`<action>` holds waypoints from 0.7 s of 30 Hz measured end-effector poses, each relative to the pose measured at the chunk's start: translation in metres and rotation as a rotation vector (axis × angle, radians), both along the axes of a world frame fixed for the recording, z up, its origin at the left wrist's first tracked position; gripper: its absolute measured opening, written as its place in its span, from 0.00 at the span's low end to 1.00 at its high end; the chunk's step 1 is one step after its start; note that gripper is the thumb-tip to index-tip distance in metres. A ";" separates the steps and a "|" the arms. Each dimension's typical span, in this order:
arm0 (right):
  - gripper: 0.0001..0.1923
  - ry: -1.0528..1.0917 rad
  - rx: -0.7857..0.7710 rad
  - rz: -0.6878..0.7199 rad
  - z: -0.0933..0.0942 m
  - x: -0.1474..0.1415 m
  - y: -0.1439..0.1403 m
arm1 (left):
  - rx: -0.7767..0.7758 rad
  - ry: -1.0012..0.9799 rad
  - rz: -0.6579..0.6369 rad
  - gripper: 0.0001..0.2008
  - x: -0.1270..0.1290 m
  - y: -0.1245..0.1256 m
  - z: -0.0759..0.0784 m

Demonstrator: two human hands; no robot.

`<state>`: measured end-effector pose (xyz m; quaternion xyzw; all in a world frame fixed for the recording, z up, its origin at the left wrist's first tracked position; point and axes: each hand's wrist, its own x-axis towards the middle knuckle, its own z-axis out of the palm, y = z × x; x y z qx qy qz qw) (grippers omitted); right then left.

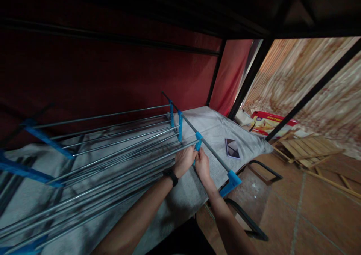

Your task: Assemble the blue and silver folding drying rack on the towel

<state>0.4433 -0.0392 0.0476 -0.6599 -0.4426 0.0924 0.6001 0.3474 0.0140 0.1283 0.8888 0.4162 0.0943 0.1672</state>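
A rack of thin metal tubes point(121, 159) and blue plastic brackets lies across a grey blanket point(214, 121). My left hand point(184, 160), with a dark band on its wrist, is closed at the tube ends, against a blue bracket point(199, 138). My right hand point(202, 165) grips the same bracket from the other side, the two hands nearly touching. Their fingers cover the bracket's lower part. A grey crossbar point(214, 153) runs through this bracket, ending in a blue corner piece point(231, 183) beside my right forearm.
A phone point(232, 148) lies on the blanket to the right. Dark metal posts point(251, 78) and a low overhead frame surround the bed. On the tiled floor point(287, 206) are folded wooden slats point(310, 150), a red box point(270, 119) and black curved handles point(265, 168).
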 end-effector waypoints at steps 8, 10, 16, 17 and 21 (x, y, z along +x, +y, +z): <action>0.17 -0.010 -0.004 -0.020 -0.006 -0.002 0.001 | -0.035 -0.018 -0.032 0.13 -0.002 -0.002 0.012; 0.18 -0.023 -0.013 -0.035 -0.007 -0.003 0.002 | -0.030 -0.003 -0.040 0.13 -0.002 -0.003 0.014; 0.21 -0.021 -0.074 0.004 -0.003 -0.001 -0.006 | 0.030 -0.039 -0.073 0.16 -0.003 -0.010 0.017; 0.22 -0.011 -0.088 0.034 -0.002 0.001 -0.008 | 0.041 -0.049 -0.082 0.16 -0.004 -0.014 0.016; 0.23 0.010 -0.127 0.093 -0.010 0.010 -0.013 | 0.123 -0.096 -0.088 0.22 -0.026 -0.030 0.008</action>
